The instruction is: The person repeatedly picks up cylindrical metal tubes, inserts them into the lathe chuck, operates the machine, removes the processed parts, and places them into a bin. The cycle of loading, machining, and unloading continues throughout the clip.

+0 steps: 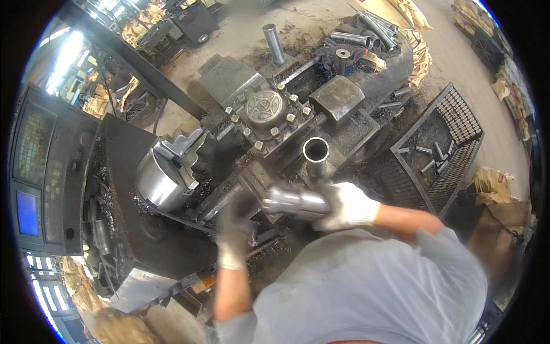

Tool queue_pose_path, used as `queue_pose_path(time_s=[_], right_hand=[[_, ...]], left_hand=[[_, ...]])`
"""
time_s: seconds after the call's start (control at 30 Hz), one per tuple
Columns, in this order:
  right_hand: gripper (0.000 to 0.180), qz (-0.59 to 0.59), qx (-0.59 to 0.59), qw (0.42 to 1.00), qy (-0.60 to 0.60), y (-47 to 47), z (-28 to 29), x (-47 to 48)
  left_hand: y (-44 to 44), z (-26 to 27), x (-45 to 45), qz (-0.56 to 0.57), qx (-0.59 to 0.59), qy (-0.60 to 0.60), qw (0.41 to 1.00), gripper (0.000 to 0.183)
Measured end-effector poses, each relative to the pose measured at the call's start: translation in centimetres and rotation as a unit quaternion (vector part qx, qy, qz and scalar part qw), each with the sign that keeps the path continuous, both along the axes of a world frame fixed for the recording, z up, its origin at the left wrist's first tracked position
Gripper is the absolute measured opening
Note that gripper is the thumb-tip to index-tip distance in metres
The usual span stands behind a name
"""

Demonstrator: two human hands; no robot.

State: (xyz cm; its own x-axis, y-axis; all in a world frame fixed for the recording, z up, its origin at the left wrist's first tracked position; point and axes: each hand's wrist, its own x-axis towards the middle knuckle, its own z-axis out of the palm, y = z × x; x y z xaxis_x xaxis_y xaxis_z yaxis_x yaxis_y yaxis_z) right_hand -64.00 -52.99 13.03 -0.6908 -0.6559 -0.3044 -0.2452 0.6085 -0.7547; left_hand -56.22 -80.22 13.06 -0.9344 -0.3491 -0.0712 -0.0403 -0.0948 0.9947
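Note:
In its white knit glove, my right hand (350,206) grips one end of a shiny steel tube (298,202). The tube lies roughly level, blurred by motion, with its free end pointing left over the lathe bed. My left hand (236,225), in a dirty glove, is a blur to the left of that free end and apart from it. Its fingers are too smeared to read. Beyond it sits the lathe chuck (165,176) with stepped jaws and no tube in them. An open-ended steel tube (316,155) stands upright just above my right hand.
The bolted tool post (264,109) rises ahead. Another upright tube (274,43) stands behind it. Several tubes (378,28) are heaped at the far end. A mesh-sided bin (455,124) with short metal pieces is at right, a control panel (49,172) with a lit screen at left.

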Motion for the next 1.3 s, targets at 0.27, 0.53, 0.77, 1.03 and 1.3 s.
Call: queue_pose_path(time_s=[0.27,0.53,0.77,1.03,1.3], right_hand=[[0.082,0.071,0.063,0.993,-0.07,-6.1,-6.6,-1.0],[0.059,0.067,0.015,0.996,-0.054,3.3,-9.6,-4.5],[0.057,-0.441,0.086,0.866,-0.219,32.3,-7.2,-3.5],[0.066,-0.046,-0.119,0.974,0.189,6.2,-5.2,-8.0],[0.062,0.236,-0.228,0.895,0.302,-8.1,-5.8,-1.1]], left_hand=[[4.3,-11.8,-0.2,0.148,0.41,-0.096,0.895,0.05],[2.2,-15.4,2.3,0.152,0.463,-0.056,0.872,0.048],[-0.4,-15.4,3.7,0.132,0.495,-0.075,0.855,0.052],[0.5,-11.6,5.2,0.103,0.375,-0.078,0.918,0.054],[2.3,-6.4,7.6,0.13,0.58,-0.115,0.796,0.052]])
